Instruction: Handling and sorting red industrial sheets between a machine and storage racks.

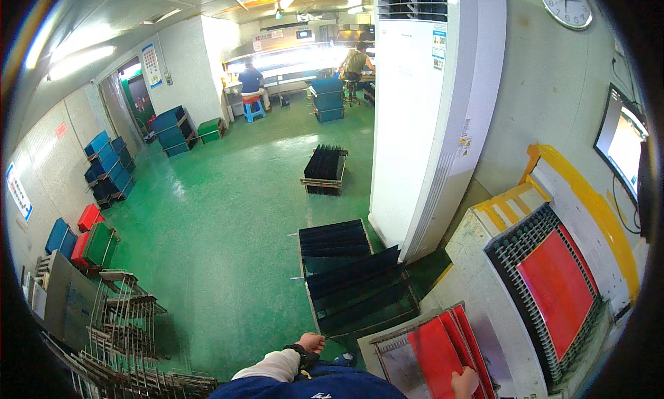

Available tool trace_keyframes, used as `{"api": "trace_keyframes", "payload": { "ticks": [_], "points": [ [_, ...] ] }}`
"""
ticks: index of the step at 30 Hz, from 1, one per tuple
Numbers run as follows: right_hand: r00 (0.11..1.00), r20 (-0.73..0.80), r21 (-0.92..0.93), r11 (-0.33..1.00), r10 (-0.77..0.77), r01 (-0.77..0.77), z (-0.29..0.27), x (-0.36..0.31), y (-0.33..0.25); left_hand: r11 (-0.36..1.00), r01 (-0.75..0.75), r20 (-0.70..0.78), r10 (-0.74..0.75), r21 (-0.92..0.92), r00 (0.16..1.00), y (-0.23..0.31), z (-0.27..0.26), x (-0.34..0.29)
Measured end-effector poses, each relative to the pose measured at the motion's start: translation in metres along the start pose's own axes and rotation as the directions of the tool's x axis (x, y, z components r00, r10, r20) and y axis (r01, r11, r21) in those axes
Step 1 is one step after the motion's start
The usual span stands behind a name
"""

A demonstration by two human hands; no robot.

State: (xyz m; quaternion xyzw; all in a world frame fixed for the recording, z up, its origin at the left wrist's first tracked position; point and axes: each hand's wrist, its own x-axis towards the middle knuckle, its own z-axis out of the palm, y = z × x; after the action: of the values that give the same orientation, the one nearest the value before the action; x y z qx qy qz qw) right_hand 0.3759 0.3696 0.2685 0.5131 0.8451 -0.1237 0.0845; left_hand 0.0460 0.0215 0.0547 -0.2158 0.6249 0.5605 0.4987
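Observation:
My left hand (312, 341), with a dark band at the wrist, is closed at the near left corner of a metal rack (370, 328). Dark panels (356, 278) lean in rows inside this rack and the one just beyond it. At the lower right my right hand (465, 383) grips the edge of a red panel (437, 350). More red panels stand close beside it in a tray-like rack (393, 344). My thumb shows on the panel's face, while part of the fingers is hidden behind it.
Right of me, a roller conveyor (515, 288) carries a large red panel (559, 288). A tall white air conditioner (422, 115) stands ahead. Another rack of dark panels (324, 169) is on the green floor. Empty metal racks (124, 316) stack at left. Two people (251, 79) work far off.

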Motion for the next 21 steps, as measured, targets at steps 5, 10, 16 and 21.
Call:
{"api": "trace_keyframes", "payload": {
  "ticks": [5, 10, 16, 21],
  "points": [
    [0.988, -0.151, 0.092, 0.995, 0.036, -0.022, 0.012, 0.001, -0.004, 0.999, -0.009, 0.033, 0.008, 0.034, 0.999, -0.004, -0.007, 0.004],
    [0.983, -0.182, 0.07, 0.998, 0.02, -0.008, 0.012, -0.001, 0.0, 1.0, -0.007, 0.048, 0.006, 0.023, 0.999, -0.002, -0.002, 0.009],
    [0.988, -0.148, 0.069, 0.997, 0.041, -0.031, 0.005, 0.001, -0.008, 1.0, -0.006, 0.022, 0.007, -0.011, 1.0, -0.008, -0.007, 0.015],
    [1.0, -0.009, 0.002, 1.0, -0.002, 0.002, -0.011, -0.001, -0.007, 1.0, 0.007, 0.063, -0.006, -0.015, 0.998, -0.005, -0.008, 0.013]
  ]
}}
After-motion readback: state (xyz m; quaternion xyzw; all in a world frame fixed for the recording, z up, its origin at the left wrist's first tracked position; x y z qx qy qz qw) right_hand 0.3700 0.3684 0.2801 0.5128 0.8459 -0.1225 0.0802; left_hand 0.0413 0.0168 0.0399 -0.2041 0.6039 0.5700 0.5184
